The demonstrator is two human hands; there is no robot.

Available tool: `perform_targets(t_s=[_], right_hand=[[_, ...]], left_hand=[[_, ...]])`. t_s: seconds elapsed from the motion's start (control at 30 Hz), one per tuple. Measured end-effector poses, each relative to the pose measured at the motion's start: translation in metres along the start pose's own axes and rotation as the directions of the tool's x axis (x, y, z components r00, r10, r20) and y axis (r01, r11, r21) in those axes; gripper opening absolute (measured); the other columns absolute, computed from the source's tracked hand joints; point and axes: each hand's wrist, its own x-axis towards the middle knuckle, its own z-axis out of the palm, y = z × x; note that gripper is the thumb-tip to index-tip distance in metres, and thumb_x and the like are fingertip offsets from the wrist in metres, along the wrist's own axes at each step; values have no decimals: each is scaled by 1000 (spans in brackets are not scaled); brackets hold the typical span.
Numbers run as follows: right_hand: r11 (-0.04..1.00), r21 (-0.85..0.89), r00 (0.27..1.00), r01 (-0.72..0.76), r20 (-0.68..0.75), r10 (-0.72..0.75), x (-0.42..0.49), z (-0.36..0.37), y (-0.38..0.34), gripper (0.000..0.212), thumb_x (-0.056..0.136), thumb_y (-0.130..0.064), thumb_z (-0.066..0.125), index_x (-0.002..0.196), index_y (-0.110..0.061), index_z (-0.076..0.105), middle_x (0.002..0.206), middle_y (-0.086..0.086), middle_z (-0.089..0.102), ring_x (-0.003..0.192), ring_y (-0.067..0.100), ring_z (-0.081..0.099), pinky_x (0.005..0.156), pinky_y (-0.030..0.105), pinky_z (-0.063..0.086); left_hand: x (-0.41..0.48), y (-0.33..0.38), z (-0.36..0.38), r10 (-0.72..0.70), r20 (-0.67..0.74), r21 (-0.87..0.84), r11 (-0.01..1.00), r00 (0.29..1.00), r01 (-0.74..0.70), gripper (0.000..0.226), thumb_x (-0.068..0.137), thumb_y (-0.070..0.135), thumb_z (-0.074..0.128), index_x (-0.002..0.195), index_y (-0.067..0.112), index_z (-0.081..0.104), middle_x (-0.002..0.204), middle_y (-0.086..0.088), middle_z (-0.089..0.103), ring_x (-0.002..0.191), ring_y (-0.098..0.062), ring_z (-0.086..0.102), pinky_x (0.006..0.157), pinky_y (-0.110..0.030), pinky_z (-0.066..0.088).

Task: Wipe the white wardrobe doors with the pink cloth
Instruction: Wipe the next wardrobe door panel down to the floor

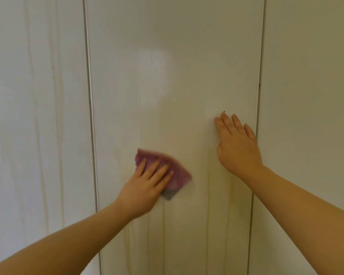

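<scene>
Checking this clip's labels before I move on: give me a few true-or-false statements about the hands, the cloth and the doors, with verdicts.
1. The left hand presses the pink cloth against the middle door. True.
2. The right hand holds a second cloth. False: it lies bare and flat on the door.
3. The cloth is on the right-hand door. False: it is on the middle door, low down.
4. Both hands touch the same door. True.
</scene>
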Motion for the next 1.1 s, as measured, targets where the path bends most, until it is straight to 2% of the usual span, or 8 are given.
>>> perform_targets(t_s=[0.1, 0.2, 0.27, 0.43, 0.6, 0.8, 1.0, 1.1], right_hand=[[1000, 4, 999, 1, -54, -1, -3, -1, 7, 64, 94, -8, 30, 150, -20, 1, 157, -3, -6, 144, 18, -7, 115, 35, -3], [1000, 30, 997, -2, -71, 4, -6, 1, 10, 63, 94, -8, 32, 150, -20, 6, 158, -2, -2, 145, 18, -4, 115, 35, 0], [999, 42, 999, 3, -50, -1, -10, 3, 11, 63, 93, -8, 33, 150, -21, 7, 158, -2, -1, 145, 19, -3, 115, 35, 0], [998, 62, 997, 26, -72, -22, -19, 3, 13, 62, 93, -7, 35, 149, -20, 13, 157, -1, 4, 145, 20, 2, 114, 36, 3], [998, 61, 997, 18, -79, -13, -22, -1, 18, 62, 93, -8, 35, 149, -20, 11, 157, -2, 3, 145, 18, 2, 114, 34, 3], [998, 63, 1000, -19, -8, 20, -36, 5, 29, 62, 94, -9, 31, 150, -18, 4, 157, -1, -3, 144, 15, -4, 114, 32, -1], [997, 59, 999, -43, -28, 45, -38, 1, 42, 61, 94, -7, 34, 149, -16, 10, 157, 1, 5, 145, 19, 2, 115, 35, 3], [995, 57, 996, -84, 15, 83, -38, 3, 44, 63, 94, -8, 31, 150, -19, 3, 157, -4, 3, 145, 16, -1, 114, 33, 2]], left_hand=[[5, -17, -8, 83, 83, 78, 993, 993, -90, 80, 45, 18, 80, 122, 5, 62, 120, -19, 63, 112, -40, 56, 91, -62, 42], [51, -34, -15, -279, -14, 64, 958, 960, 279, 59, 64, 16, 59, 120, 0, 62, 123, -25, 60, 110, -47, 57, 84, -68, 42], [51, -14, -10, -386, -29, -24, 922, 922, 386, 56, 73, 14, 40, 125, 1, 56, 125, -27, 57, 118, -47, 49, 87, -68, 39], [-7, 32, 6, -99, 26, -61, 993, 995, 101, 58, 70, 19, 36, 127, 10, 43, 121, -18, 63, 117, -38, 43, 92, -60, 43], [87, -15, -14, -471, -23, -10, 882, 882, 471, 53, 80, 19, 37, 125, 1, 58, 128, -28, 54, 115, -53, 50, 89, -67, 39], [36, 39, 3, -100, 4, -32, 994, 995, 100, 55, 76, 16, 37, 124, 7, 61, 126, -17, 60, 118, -41, 50, 88, -61, 45], [132, -22, -21, -421, -86, 22, 906, 903, 424, 49, 82, 20, 39, 122, 1, 61, 126, -26, 57, 111, -51, 54, 88, -65, 41], [114, 14, -4, -286, -112, 14, 957, 952, 290, 52, 79, 18, 39, 122, 2, 62, 124, -24, 58, 113, -51, 52, 91, -65, 39]])
